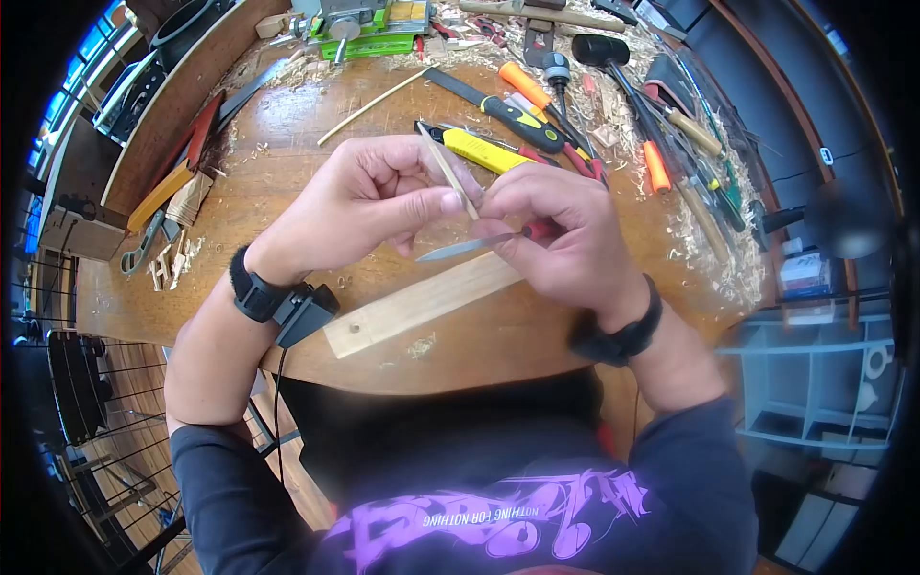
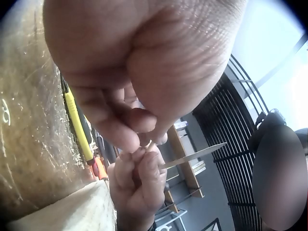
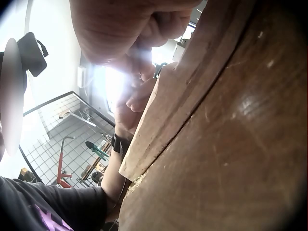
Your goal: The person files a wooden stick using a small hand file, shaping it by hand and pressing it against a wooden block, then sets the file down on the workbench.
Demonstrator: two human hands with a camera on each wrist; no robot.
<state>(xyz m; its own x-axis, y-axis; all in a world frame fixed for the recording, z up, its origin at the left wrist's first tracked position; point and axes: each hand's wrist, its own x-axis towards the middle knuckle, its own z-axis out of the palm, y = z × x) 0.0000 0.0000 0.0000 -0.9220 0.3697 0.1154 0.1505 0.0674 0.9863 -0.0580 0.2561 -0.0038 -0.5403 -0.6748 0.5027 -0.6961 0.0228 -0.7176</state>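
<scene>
Nearest the body, a board is laid flat on the table, its long axis set from 8 to 2 o'clock, its 2 o'clock end hidden under the right hand. Above the board a knife is held in that hand, its red handle tucked in the grip and its blade pointed between 8 and 9 o'clock.

Just beyond the blade, and seemingly apart from it, a thin strip is pinched by the thumb and fingers of the left hand. Its long axis is slanted from 11 to 5 o'clock, the 5 o'clock end being brought between both sets of fingertips. The strip is found at 2 o'clock from the left hand and at 10 from the right, the left being the nearer. Whether its lower end is also pinched by the right fingertips cannot be told for sure, as the fingers are crowded there.

Past the strip, a yellow tool is seen at 2 o'clock, a saw at 1 and a loose stick at 10. Farthest off, a mallet is left near 2 o'clock and a vise at 11, among shavings.
</scene>
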